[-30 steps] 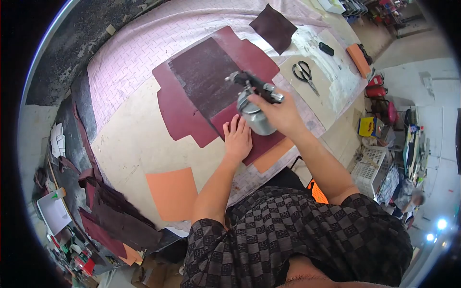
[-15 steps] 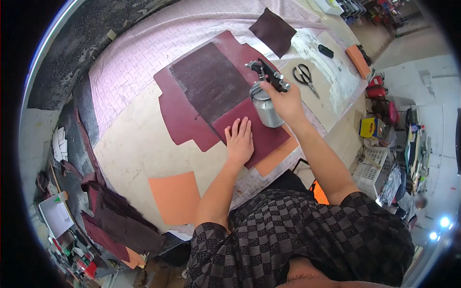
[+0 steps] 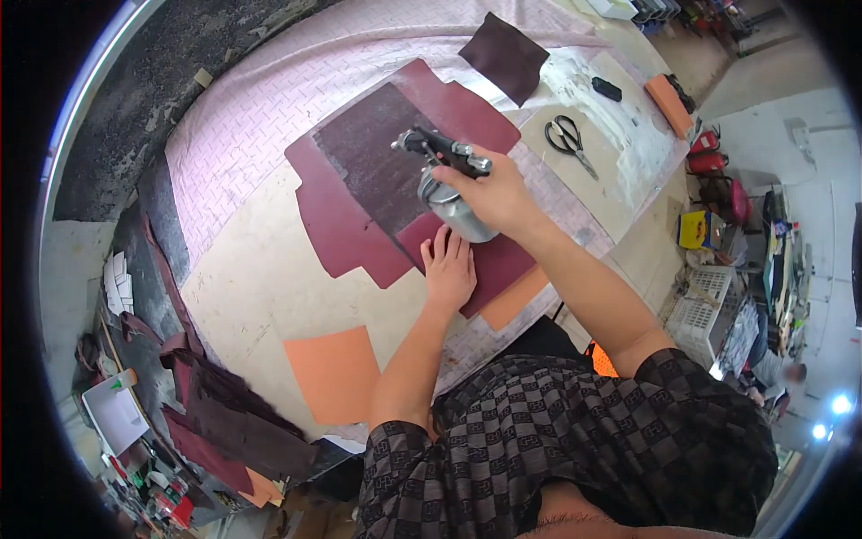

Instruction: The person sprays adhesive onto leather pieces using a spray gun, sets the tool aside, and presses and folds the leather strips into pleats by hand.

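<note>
My right hand is wrapped round a spray gun with a silver cup, held above the dark red leather piece. A dark, rough-looking rectangle covers the middle of that leather. My left hand lies on the folded-over lower part of the leather, its fingers extended and partly spread, just below the cup. An orange sheet shows from under this lower part.
Black-handled scissors and a dark leather square lie beyond the leather. Another orange sheet is nearer me at left. Dark leather scraps hang at the lower left. A white crate stands at right.
Over the last second the spray gun moved right and away from the leather's middle, then back left over it. My left hand stayed on the leather.
</note>
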Tool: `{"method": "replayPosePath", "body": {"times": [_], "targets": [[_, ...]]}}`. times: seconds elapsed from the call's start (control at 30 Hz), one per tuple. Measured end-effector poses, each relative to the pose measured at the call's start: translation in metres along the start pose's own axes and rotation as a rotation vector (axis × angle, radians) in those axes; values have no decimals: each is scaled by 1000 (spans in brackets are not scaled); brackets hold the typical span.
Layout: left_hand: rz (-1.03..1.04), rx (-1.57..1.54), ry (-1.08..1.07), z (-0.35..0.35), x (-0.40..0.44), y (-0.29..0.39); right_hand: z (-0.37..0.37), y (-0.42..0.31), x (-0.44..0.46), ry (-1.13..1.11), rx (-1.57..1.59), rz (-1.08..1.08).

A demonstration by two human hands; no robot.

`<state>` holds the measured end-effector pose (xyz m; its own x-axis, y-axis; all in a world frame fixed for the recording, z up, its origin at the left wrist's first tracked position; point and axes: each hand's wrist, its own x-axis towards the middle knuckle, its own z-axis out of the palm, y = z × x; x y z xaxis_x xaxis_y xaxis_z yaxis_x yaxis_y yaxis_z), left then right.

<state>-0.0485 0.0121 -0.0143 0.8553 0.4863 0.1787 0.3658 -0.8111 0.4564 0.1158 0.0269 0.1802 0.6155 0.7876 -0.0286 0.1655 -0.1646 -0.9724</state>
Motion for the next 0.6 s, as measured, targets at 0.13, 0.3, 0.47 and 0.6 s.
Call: {"method": "replayPosePath", "body": {"times": [0.13,0.3,0.47,0.6], "targets": [[9,0,79,2,1,3,-17,14,10,146,31,5],[-1,1,69,-2,1,3,-38,10,17,194,23,54],[6,-6,77,-10,1,-4,-25,10,8,39,43,5],[-7,-55,96,-18,5,-7,-19,-3,-6,-109,-19,21]]}}
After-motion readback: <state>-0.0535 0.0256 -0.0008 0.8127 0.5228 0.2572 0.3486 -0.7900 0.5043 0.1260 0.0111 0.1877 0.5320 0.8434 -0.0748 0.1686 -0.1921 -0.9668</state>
